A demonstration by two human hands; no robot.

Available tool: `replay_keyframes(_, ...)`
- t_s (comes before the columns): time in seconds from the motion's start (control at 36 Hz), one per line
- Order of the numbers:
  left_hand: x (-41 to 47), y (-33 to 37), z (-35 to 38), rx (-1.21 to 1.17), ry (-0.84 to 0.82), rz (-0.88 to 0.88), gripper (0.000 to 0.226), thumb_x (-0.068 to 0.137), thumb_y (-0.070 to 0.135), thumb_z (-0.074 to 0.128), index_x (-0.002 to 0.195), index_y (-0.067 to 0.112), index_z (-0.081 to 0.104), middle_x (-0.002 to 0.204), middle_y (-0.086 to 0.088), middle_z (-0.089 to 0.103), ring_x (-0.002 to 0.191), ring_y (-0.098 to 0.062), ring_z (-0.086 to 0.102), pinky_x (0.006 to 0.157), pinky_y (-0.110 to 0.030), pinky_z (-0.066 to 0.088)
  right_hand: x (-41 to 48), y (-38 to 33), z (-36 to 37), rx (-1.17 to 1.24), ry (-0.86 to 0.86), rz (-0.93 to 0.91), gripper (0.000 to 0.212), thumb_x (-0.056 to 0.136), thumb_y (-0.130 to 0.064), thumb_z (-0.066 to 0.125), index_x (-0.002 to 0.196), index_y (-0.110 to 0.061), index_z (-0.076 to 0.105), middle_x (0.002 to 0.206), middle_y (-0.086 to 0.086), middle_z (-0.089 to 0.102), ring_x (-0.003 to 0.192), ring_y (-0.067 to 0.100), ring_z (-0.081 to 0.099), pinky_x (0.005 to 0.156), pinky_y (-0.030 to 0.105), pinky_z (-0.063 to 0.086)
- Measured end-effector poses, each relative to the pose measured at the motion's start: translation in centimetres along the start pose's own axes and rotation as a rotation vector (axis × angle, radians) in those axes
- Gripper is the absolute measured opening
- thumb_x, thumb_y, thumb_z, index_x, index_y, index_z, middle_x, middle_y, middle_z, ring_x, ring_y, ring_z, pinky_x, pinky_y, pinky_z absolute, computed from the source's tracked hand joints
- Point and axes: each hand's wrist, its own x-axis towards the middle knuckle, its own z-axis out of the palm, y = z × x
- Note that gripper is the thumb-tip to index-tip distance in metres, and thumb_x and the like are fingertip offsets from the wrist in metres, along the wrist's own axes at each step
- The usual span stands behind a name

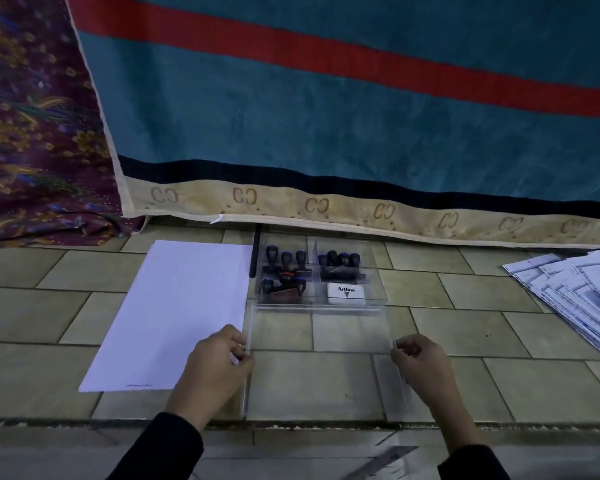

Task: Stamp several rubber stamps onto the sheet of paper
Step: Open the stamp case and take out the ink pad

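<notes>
Stamps [284, 271] with dark handles are sitting in the two far compartments of a clear box [381, 292] on the tiled surface [499, 341], more of them [340, 263] in the right-hand one. A white ink pad [346, 294] is lying in the box's near right compartment. The left hand [215, 365] and the right hand [421, 365] are holding a clear lid [319, 358] just in front of the box. The left fingers [238, 341] are curling round and pinching its left edge, and the right fingers [404, 344] are pinching its right edge. The lid's far edge is lying close to the box's near wall; whether they are touching cannot be told. The sheet of paper [174, 313] is lying flat just left of the box, blank but for a small mark at its near edge. A black pen [255, 254] is lying between them. A fanned stack of printed forms [575, 292] is lying well to the right. A teal blanket [326, 116] with a red stripe is hanging behind.
</notes>
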Motion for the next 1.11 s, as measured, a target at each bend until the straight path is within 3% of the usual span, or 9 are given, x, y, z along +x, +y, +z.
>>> replay_keyframes(0.11,0.2,-0.1,0.4,0.02,-0.01,-0.005,0.017,0.08,0.017,0.069,0.09,0.025,0.058,0.077,0.014,0.062,0.068,-0.001,0.057,0.057,-0.013,0.039,-0.1,0.5,0.1,-0.073,0.005,-0.008,0.008,0.075,-0.01,0.069,0.082,-0.01,0.066,0.067,0.0,0.062,0.064,0.02,0.058,0.055,0.022,0.04)
replay_keyframes(0.19,0.8,0.1,0.3,0.028,-0.029,-0.017,0.014,0.081,0.015,0.067,0.09,0.022,0.059,0.079,0.01,0.062,0.072,-0.006,0.059,0.061,-0.022,0.05,0.1,0.4,0.3,-0.133,0.01,-0.023,0.01,0.073,-0.01,0.071,0.082,-0.011,0.067,0.066,-0.006,0.059,0.067,0.017,0.056,0.055,0.021,0.036)
replay_keyframes(0.33,1.6,0.1,0.2,0.057,-0.058,-0.061,0.012,0.082,0.014,0.065,0.088,0.022,0.058,0.078,0.008,0.062,0.073,-0.007,0.059,0.06,-0.023,0.052,0.5,0.1,0.9,-0.199,-0.01,-0.034,0.008,0.074,-0.011,0.071,0.08,-0.011,0.066,0.066,-0.004,0.058,0.07,0.018,0.056,0.064,0.022,0.037)
replay_keyframes(0.5,1.8,-0.1,0.3,0.021,-0.081,-0.109,0.01,0.08,0.008,0.062,0.086,0.017,0.062,0.078,0.003,0.063,0.074,-0.017,0.062,0.069,-0.038,0.059,0.6,0.1,1.3,-0.233,-0.024,-0.042,0.007,0.075,-0.011,0.07,0.082,-0.01,0.067,0.069,0.0,0.06,0.072,0.02,0.057,0.065,0.022,0.04)
replay_keyframes(0.64,2.0,-0.4,0.4,0.009,-0.069,-0.111,0.01,0.079,0.008,0.063,0.083,0.016,0.063,0.08,-0.001,0.065,0.072,-0.021,0.065,0.068,-0.039,0.059,0.8,0.0,1.4,-0.23,-0.029,-0.028,0.007,0.075,-0.009,0.07,0.081,-0.009,0.067,0.068,0.001,0.06,0.078,0.025,0.063,0.066,0.024,0.043)
replay_keyframes(0.78,2.2,-0.8,0.5,-0.052,-0.046,-0.121,0.008,0.081,0.013,0.066,0.085,0.018,0.062,0.079,-0.005,0.065,0.064,-0.021,0.063,0.057,-0.03,0.054,1.2,-0.4,1.1,-0.255,-0.072,0.001,0.009,0.078,-0.011,0.066,0.087,-0.01,0.064,0.079,0.003,0.063,0.083,0.023,0.06,0.068,0.022,0.04)
replay_keyframes(0.92,2.8,-1.4,-0.1,0.032,0.169,-0.03,0.011,0.088,0.037,0.061,0.091,0.027,0.062,0.075,0.009,0.061,0.069,-0.006,0.057,0.056,-0.023,0.041,2.2,-3.4,0.4,-0.238,0.12,-0.257,0.011,0.082,-0.01,0.064,0.093,-0.008,0.063,0.086,0.005,0.06,0.073,0.018,0.056,0.064,0.021,0.037)
replay_keyframes(1.0,3.8,-1.5,-0.3,0.062,0.256,0.052,0.014,0.092,0.029,0.056,0.104,0.024,0.062,0.092,0.007,0.063,0.081,-0.011,0.059,0.066,-0.028,0.047,3.8,-6.2,0.8,-0.223,0.122,-0.393,0.012,0.084,-0.007,0.061,0.096,-0.008,0.063,0.093,0.006,0.059,0.077,0.017,0.056,0.068,0.02,0.039)
replay_keyframes(1.11,5.1,-1.6,0.4,0.222,0.305,0.165,0.026,0.093,0.011,0.051,0.116,0.015,0.063,0.114,-0.006,0.063,0.103,-0.027,0.056,0.085,-0.04,0.048,6.4,-8.9,2.3,-0.368,0.005,-0.495,0.014,0.085,-0.006,0.058,0.098,-0.004,0.063,0.103,0.014,0.061,0.091,0.027,0.058,0.074,0.022,0.038)
